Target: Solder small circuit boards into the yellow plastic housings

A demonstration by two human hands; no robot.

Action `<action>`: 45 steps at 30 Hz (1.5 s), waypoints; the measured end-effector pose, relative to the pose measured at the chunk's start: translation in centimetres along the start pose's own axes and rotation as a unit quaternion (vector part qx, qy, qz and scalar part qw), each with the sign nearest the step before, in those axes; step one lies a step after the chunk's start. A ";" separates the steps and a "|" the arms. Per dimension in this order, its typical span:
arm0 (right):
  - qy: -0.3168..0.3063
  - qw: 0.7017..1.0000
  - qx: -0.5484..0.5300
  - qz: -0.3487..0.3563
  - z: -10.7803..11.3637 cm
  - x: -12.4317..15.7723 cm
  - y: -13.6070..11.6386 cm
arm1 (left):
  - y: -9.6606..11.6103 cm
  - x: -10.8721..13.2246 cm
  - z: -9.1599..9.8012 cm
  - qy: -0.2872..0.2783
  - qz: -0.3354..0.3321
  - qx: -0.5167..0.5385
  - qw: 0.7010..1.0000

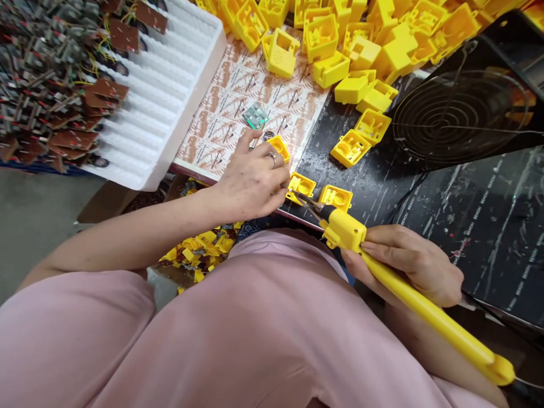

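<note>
My right hand [408, 263] is wrapped round a yellow-handled soldering iron [425, 306] with a cord at its rear end. Its thin metal tip points left, at the edge of a small open yellow plastic housing [302, 186]. Beside that housing, my left hand [257, 178] has its fingers bent, and their tips are partly hidden; what they pinch cannot be made out. Another yellow housing [280, 148] and a small round black part [268, 136] show just beyond its knuckles. A green circuit board [255, 115] lies past the index finger. An open housing [335, 196] sits close to the iron's tip.
Many yellow housings [321, 34] are heaped at the back. A white ridged foam tray [170, 85] at left bears piled brown boards and wired parts [51, 73]. A black fan [459, 119] stands at right. Below the table edge, more yellow pieces [204, 249] fill a container.
</note>
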State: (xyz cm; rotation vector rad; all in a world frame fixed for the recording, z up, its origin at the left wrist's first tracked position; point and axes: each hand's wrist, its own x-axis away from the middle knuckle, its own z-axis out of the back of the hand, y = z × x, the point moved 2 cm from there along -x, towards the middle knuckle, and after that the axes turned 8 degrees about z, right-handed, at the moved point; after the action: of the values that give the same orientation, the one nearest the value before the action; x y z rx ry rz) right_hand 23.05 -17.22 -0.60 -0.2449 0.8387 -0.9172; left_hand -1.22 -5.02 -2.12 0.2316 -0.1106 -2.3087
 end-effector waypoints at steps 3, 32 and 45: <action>0.019 0.997 0.004 0.075 0.0 -1.0 -0.2 | 0.0 -0.2 0.1 -0.025 0.013 0.019 0.999; -0.007 0.998 -0.009 0.057 2.3 -1.7 -0.9 | -0.1 -0.5 0.0 -0.071 0.006 0.038 0.997; 0.062 0.998 -0.003 -0.002 1.8 -0.7 0.1 | -0.7 0.3 1.5 -0.020 -0.073 -0.011 0.997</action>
State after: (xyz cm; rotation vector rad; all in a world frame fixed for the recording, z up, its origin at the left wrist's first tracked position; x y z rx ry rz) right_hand 24.23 -16.86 0.90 -0.1974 0.9557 -0.9410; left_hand -2.16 -4.75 -0.79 0.1873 -0.0924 -2.4594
